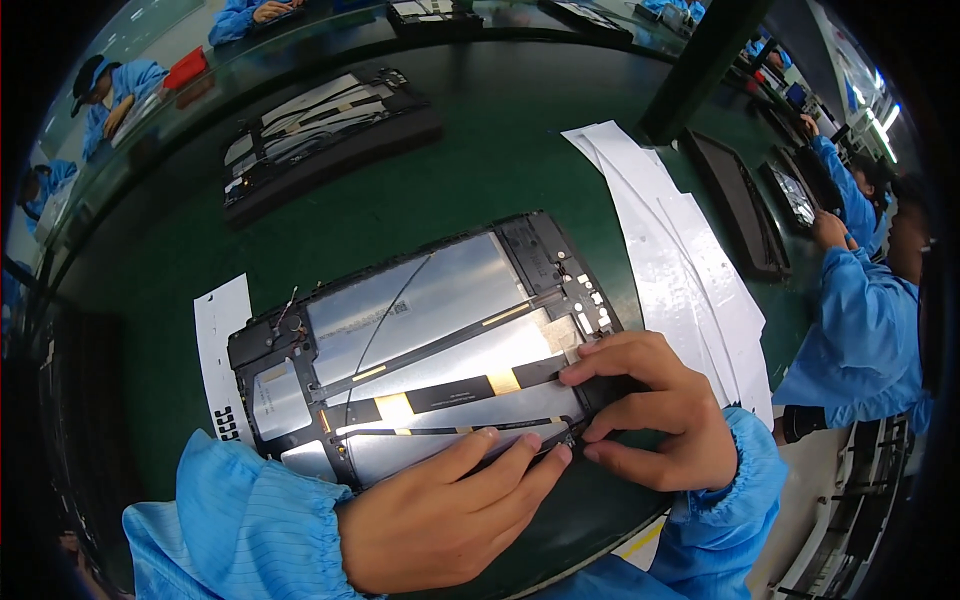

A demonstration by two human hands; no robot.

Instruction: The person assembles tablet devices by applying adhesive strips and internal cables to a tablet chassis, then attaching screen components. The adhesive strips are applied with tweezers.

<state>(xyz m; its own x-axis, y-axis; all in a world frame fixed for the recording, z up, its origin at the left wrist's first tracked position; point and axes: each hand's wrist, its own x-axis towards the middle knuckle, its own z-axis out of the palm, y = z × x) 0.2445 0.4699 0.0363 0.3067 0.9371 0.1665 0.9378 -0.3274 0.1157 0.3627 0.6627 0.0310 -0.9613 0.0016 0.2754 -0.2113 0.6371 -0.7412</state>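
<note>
An opened tablet (420,340) lies tilted before me, its silver battery area, black flat cables and small circuit parts exposed. My left hand (450,515) is open, its outstretched fingers resting along the tablet's near edge beside a thin black cable strip (460,429). At the near right corner, my right hand (660,410) is curled. Its index fingertip touches the right end of a wide black flat cable (450,394) with gold patches. Thumb and another fingertip come close together at the tablet's edge; anything between them is too small to make out.
A second opened tablet (310,125) sits on a black foam block (340,165) at the far left. White sheets (690,270) lie to the right, near a black tray (735,200). A white label strip (225,330) is left. A dark post (705,75) rises behind; co-workers sit around.
</note>
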